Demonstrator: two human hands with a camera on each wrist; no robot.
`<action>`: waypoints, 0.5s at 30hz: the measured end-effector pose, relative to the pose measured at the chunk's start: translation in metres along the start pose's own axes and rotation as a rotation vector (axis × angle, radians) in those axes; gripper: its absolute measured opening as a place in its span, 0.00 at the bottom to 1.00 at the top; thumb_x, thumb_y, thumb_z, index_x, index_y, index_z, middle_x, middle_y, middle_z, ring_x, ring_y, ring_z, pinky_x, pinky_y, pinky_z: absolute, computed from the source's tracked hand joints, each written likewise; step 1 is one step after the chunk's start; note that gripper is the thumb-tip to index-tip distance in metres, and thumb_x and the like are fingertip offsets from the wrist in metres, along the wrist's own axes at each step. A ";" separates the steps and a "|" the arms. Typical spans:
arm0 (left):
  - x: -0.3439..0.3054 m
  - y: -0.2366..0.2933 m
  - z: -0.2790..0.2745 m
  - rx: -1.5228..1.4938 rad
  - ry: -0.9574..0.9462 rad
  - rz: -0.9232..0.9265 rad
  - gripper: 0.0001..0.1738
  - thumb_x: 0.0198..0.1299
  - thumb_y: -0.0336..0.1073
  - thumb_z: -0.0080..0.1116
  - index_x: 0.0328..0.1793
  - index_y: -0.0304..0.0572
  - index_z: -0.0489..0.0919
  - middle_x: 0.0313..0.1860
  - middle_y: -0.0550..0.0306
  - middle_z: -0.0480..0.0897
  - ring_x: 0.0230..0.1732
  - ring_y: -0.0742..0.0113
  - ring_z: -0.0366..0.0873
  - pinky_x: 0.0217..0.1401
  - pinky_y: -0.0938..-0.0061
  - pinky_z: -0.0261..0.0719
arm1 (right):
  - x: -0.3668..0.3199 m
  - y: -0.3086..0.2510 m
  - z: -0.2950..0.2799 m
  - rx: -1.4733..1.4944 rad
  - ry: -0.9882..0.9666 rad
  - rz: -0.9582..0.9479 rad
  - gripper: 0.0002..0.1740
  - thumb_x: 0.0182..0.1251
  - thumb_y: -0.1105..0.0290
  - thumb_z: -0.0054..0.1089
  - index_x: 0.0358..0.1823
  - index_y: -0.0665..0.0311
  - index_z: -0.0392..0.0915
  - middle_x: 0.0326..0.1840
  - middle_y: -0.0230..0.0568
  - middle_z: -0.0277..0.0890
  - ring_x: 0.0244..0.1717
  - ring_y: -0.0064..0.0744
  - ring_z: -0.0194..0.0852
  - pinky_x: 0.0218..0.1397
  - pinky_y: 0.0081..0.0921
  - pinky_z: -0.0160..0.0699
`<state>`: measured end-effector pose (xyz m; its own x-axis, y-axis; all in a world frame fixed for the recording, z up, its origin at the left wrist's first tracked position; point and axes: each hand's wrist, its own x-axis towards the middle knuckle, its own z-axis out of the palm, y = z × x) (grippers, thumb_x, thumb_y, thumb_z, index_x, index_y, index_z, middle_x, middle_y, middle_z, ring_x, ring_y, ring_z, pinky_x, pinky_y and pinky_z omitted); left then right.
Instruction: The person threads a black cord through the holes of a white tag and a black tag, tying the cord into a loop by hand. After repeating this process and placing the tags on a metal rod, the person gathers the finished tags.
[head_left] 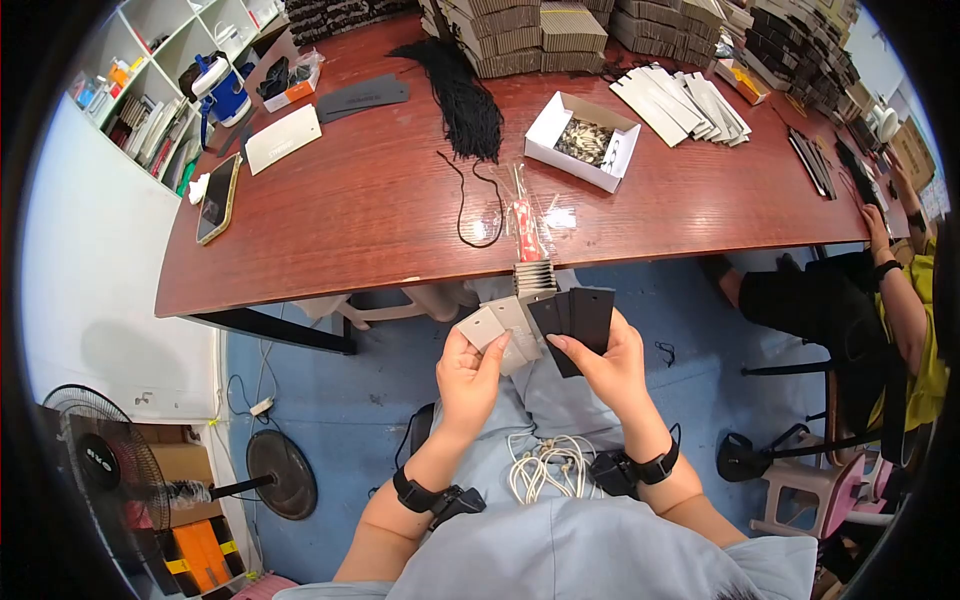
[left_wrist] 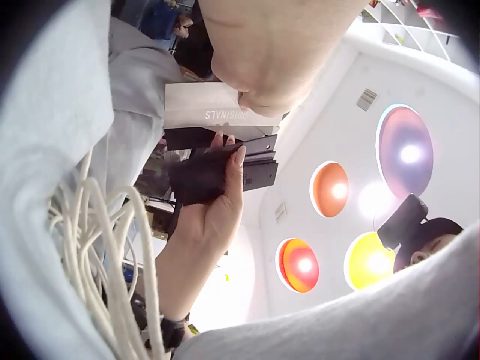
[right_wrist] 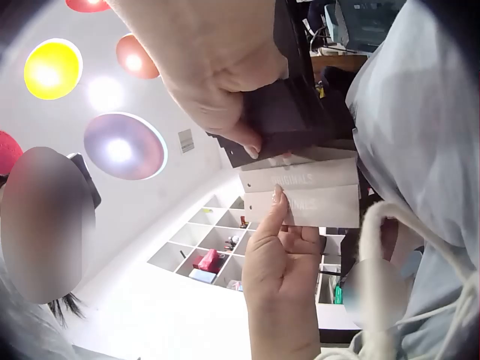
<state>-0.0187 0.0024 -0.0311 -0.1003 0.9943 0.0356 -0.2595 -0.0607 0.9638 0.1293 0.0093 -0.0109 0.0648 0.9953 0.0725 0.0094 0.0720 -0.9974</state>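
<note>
Several pale tags (head_left: 510, 340) with printed lettering are fanned out in the left hand (head_left: 468, 385), its thumb pressing on their face. The right hand (head_left: 612, 372) pinches several black tags (head_left: 590, 318), also fanned, thumb in front. Both fans meet side by side above the lap, just off the table's front edge. In the left wrist view the right hand (left_wrist: 217, 217) grips the black tags (left_wrist: 201, 176) beside a pale tag (left_wrist: 195, 105). The right wrist view shows the left hand (right_wrist: 279, 274) holding pale tags (right_wrist: 322, 204) under the black ones (right_wrist: 281, 112).
On the red table (head_left: 350, 220) are a white box (head_left: 625, 165) of small parts, black cords (head_left: 460, 100), white tags (head_left: 665, 105), stacked bundles (head_left: 570, 30) and a phone (head_left: 218, 200). White cord (head_left: 550, 468) lies on the lap. Another person (head_left: 905, 320) sits at the right.
</note>
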 end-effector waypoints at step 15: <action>-0.001 -0.001 -0.001 -0.010 -0.005 0.009 0.17 0.52 0.21 0.49 0.50 0.30 0.64 0.45 0.52 0.73 0.46 0.71 0.71 0.50 0.80 0.67 | -0.001 0.004 0.008 0.073 0.039 -0.067 0.11 0.51 0.79 0.57 0.38 0.68 0.73 0.34 0.33 0.75 0.34 0.16 0.69 0.38 0.14 0.69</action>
<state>-0.0194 0.0016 -0.0326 -0.0980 0.9941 0.0458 -0.2678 -0.0707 0.9609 0.1216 0.0096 -0.0150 0.1053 0.9849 0.1373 -0.0576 0.1439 -0.9879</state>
